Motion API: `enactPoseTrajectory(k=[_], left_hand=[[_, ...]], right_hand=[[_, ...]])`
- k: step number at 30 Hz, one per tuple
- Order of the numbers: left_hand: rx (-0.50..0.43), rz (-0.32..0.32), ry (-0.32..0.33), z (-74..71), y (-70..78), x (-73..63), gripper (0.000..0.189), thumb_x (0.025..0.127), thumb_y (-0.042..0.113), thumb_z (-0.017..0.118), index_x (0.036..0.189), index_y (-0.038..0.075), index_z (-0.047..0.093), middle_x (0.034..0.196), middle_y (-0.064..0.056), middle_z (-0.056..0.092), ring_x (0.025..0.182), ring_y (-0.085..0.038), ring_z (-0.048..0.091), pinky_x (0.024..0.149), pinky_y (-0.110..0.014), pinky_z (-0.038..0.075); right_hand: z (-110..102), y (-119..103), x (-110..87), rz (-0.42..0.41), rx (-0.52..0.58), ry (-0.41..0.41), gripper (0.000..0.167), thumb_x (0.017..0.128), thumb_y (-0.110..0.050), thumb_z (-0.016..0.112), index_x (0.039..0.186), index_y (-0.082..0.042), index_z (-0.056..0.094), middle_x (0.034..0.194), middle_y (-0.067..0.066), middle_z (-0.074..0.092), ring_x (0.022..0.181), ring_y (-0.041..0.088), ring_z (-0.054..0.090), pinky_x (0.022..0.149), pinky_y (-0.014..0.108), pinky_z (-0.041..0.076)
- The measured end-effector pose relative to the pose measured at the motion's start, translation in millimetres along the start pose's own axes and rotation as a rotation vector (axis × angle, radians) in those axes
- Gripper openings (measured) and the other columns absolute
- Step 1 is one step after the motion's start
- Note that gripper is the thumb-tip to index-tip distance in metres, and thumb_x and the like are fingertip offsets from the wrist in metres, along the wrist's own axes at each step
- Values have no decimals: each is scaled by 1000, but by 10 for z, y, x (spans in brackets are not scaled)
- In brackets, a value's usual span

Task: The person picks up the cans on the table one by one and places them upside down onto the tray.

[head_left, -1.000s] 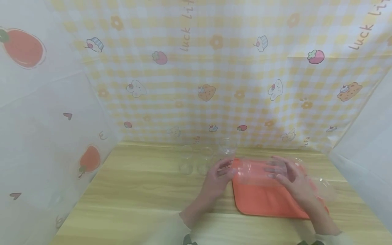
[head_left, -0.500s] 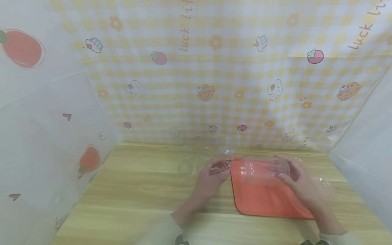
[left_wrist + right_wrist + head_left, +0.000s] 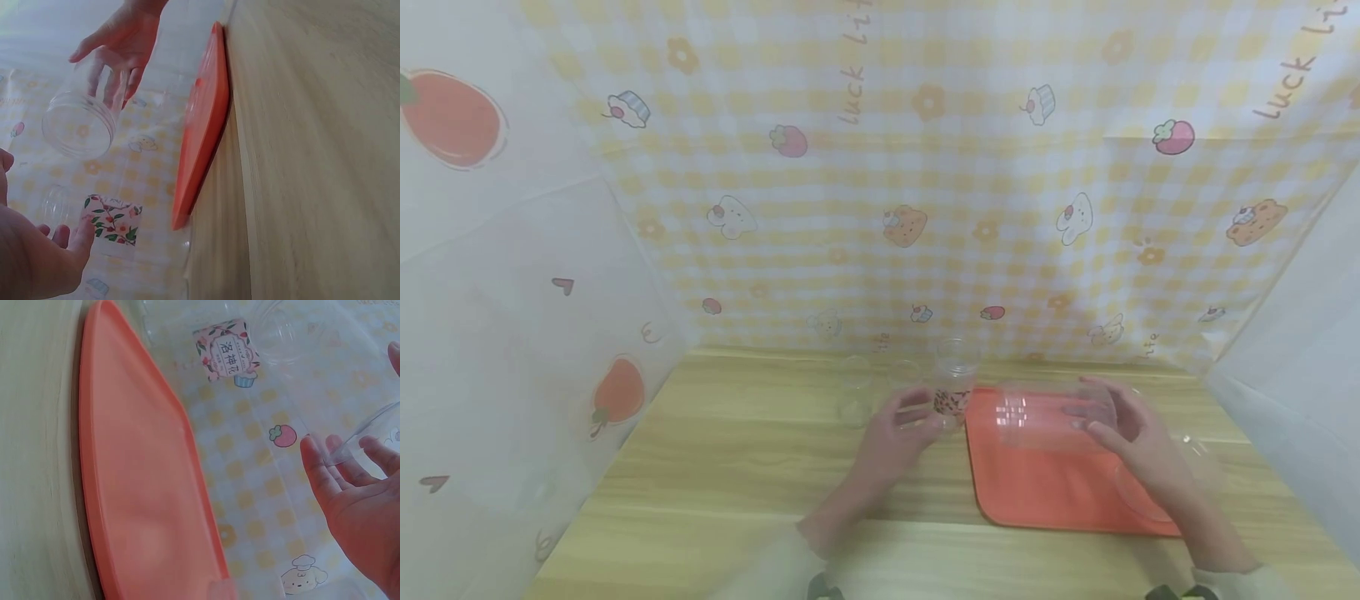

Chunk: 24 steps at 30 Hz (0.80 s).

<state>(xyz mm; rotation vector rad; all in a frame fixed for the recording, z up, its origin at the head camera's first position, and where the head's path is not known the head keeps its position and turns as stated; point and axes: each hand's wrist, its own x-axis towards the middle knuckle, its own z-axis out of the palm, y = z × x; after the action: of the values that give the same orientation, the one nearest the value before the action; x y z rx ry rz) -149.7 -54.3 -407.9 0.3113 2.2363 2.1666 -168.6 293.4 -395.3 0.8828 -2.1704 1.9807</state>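
Note:
My right hand (image 3: 1138,433) grips a clear jar (image 3: 1022,417) by its base end. The jar lies sideways in the air over the orange tray (image 3: 1045,492), mouth toward the left. In the left wrist view the right hand (image 3: 128,44) has thumb and fingers around the jar (image 3: 78,128). My left hand (image 3: 891,442), fingers loosely bent and holding nothing, is beside an upright clear jar (image 3: 957,362) with a floral label (image 3: 951,402). That label (image 3: 228,350) shows pink and green print in the right wrist view.
Two more clear jars stand left of the labelled one, the leftmost jar (image 3: 855,392) and a jar (image 3: 905,375) partly behind my left hand. A clear rounded piece (image 3: 1198,462) lies at the tray's right. A patterned cloth (image 3: 955,183) hangs behind the wooden table (image 3: 737,467).
My left hand has moved left and down, away from the held jar's mouth, uncovering the floral label. My right hand has shifted slightly right with the jar.

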Motion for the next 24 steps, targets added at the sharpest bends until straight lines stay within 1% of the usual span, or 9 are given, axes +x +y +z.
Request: enactPoseTrajectory(k=[5, 9, 11, 13, 16, 18, 20, 22, 24], left_hand=[[26, 17, -22, -84, -4, -18, 68, 93, 38, 75, 146, 6, 49, 142, -10, 55, 126, -33, 55, 101, -44, 50], [68, 19, -58, -181, -34, -15, 67, 92, 39, 76, 145, 8, 51, 140, -10, 56, 125, -32, 56, 100, -42, 51], [110, 23, -78, -240, -34, -21, 64, 92, 39, 76, 144, 10, 52, 138, -8, 58, 124, -29, 57, 99, -39, 51], [148, 30, -98, -303, -31, -28, 60, 92, 37, 76, 142, 10, 54, 135, -5, 59, 123, -29, 57, 99, -37, 52], [196, 39, -112, -397, -15, -43, 57, 91, 34, 78, 139, 11, 57, 133, -4, 61, 122, -30, 58, 98, -37, 52], [221, 47, -116, -456, 0, -50, 56, 90, 33, 79, 138, 11, 58, 133, -6, 60, 121, -31, 58, 98, -40, 52], [247, 51, -118, -510, 14, -54, 57, 89, 32, 80, 137, 11, 58, 134, -7, 60, 121, -31, 57, 99, -43, 51], [275, 68, -120, -555, 19, -56, 57, 89, 30, 81, 138, 11, 58, 135, -9, 59, 122, -30, 57, 101, -46, 50], [305, 87, -119, -592, 12, -58, 58, 89, 29, 80, 138, 10, 57, 135, -8, 59, 121, -29, 57, 102, -47, 49]], right_hand=[[-27, -28, -9, 38, -48, 19, 58, 97, 18, 50, 151, 0, 39, 139, 9, 59, 113, 20, 66, 89, 31, 56], [-52, -56, -28, 93, -181, 49, 59, 98, 12, 56, 152, -3, 39, 138, -3, 58, 108, 13, 66, 84, 29, 58], [-59, -76, -34, 121, -249, 62, 60, 98, 8, 59, 153, -5, 39, 139, -7, 56, 108, 10, 65, 82, 28, 58], [-64, -94, -33, 140, -295, 64, 61, 98, 6, 61, 154, -8, 39, 139, -6, 54, 109, 8, 63, 81, 29, 59], [-72, -120, -22, 149, -304, 57, 63, 98, 5, 62, 154, -9, 38, 140, -2, 55, 112, 10, 62, 82, 33, 59], [-81, -136, -16, 149, -305, 54, 64, 97, 6, 63, 154, -9, 38, 139, -2, 56, 112, 11, 63, 81, 35, 60], [-89, -150, -18, 150, -334, 54, 65, 97, 4, 65, 154, -10, 39, 138, -5, 57, 110, 10, 63, 79, 35, 60], [-97, -165, -20, 148, -365, 55, 66, 96, 3, 67, 154, -11, 40, 138, -8, 57, 107, 10, 64, 77, 34, 61], [-108, -176, -19, 141, -380, 52, 66, 96, 2, 68, 154, -11, 40, 138, -8, 58, 105, 11, 66, 76, 35, 61]])
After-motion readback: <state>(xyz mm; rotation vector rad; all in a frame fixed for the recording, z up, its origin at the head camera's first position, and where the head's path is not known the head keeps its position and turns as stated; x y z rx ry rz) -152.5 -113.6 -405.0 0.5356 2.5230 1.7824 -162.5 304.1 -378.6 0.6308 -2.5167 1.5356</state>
